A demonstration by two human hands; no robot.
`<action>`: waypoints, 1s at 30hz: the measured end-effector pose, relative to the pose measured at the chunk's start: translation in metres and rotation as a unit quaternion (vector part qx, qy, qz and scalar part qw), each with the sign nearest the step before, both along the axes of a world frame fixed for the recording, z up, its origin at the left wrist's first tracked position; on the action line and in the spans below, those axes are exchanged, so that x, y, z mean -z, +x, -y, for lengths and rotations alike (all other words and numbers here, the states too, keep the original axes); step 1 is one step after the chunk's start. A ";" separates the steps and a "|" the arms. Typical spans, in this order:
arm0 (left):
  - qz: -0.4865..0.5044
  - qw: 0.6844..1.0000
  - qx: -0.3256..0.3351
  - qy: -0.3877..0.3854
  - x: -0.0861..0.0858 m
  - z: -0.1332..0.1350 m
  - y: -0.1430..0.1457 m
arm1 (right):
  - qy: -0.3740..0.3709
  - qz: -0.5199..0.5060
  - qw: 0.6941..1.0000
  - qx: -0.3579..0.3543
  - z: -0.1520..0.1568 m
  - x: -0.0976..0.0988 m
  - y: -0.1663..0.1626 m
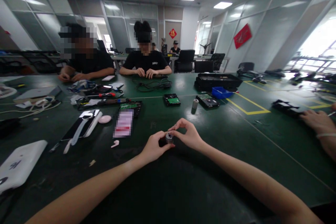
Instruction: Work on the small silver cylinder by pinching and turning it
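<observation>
Pinching a small cylinder [169, 137] from both sides, the left hand [153, 148] and right hand [188, 135] meet just above the green table [199, 171], each grip clenched on it with thumb and fingertips. Left of the grip lies a pink earbud [114, 143]; beyond the grip and slightly right stands a silver can [194, 104], with a drive [172, 99] to its left, a second drive [208, 101] to its right and a blue tray [220, 92] behind. Farther off, a person [146, 63] sits straight across and a second person [90, 63] left of that, both in black, while a co-worker's hand [316, 120] rests well right of the grip.
</observation>
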State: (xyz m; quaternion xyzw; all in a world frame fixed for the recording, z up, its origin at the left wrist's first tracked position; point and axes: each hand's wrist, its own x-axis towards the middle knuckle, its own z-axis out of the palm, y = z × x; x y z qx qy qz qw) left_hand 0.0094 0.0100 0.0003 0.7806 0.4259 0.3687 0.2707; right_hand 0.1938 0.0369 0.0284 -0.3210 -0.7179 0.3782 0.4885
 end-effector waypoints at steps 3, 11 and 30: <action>0.000 1.000 0.005 -0.008 -0.003 0.001 0.000 | -0.008 -0.029 0.999 0.044 -0.025 0.004 0.027; 0.004 1.000 0.010 -0.028 -0.005 0.001 -0.001 | -0.070 0.109 0.988 0.088 -0.063 0.041 0.096; 0.009 1.000 -0.001 -0.012 0.007 -0.004 0.000 | -0.046 -0.032 0.997 -0.056 0.012 0.004 -0.009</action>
